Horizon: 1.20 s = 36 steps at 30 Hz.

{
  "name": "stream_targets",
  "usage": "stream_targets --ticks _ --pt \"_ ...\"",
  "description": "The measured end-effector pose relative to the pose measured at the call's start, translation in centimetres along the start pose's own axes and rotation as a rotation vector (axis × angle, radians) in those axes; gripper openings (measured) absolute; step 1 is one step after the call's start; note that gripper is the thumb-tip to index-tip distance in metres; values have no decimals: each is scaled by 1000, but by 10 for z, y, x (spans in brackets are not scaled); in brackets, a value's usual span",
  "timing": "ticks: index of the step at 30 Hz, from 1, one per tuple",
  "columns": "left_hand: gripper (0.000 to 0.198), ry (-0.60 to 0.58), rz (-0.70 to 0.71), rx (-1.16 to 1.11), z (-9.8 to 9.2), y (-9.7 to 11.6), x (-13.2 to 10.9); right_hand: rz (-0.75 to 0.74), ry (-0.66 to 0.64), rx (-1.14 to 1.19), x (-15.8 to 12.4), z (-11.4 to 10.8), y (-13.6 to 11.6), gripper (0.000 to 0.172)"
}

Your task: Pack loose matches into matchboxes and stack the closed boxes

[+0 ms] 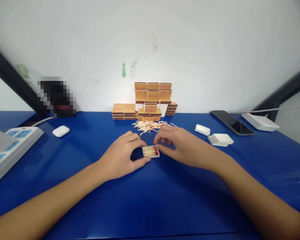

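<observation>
A small white matchbox tray point(150, 156) full of red-tipped matches point(150, 151) lies on the blue table. My left hand point(123, 155) holds its left end between thumb and fingers. At the tray's upper right corner, by the match heads, my right hand point(180, 145) has thumb and forefinger pinched nearly together; whatever is between them is too small to make out. Just beyond both hands lies a loose heap of matches point(150, 125), their red heads pointing various ways.
Behind the heap, stacked orange matchboxes point(153, 95) stand against the wall. On the right are white trays point(202, 129), an open white box point(220, 139), a phone point(231, 122) and a white device point(260, 122). A power strip point(20, 141) and white earbud case point(61, 131) sit left.
</observation>
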<state>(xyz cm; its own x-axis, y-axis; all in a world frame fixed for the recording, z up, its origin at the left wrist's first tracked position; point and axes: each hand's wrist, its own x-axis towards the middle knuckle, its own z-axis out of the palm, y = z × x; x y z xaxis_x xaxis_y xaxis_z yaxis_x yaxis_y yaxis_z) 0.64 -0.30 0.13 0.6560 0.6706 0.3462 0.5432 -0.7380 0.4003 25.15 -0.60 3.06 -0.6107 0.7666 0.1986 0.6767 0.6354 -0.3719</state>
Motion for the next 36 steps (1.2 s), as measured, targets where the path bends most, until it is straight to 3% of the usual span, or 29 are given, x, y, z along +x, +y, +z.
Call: stream_targets --ticks 6,12,20,26,31,36 --pt "28 26 28 6 1 0 -1 86 126 -161 -2 -18 32 9" --pt "29 -3 55 -8 -1 1 -1 210 -11 -191 -3 -11 64 5" --pt "36 -14 59 10 -1 1 -1 221 -81 -137 1 -3 64 18" --pt "36 -11 59 23 -1 -1 -2 153 -30 -76 -3 -7 50 23" --pt "34 -21 46 31 0 -2 -1 119 -34 -7 -2 -8 29 21" --pt "34 -32 39 32 1 -2 -1 175 25 -77 0 -7 41 12"
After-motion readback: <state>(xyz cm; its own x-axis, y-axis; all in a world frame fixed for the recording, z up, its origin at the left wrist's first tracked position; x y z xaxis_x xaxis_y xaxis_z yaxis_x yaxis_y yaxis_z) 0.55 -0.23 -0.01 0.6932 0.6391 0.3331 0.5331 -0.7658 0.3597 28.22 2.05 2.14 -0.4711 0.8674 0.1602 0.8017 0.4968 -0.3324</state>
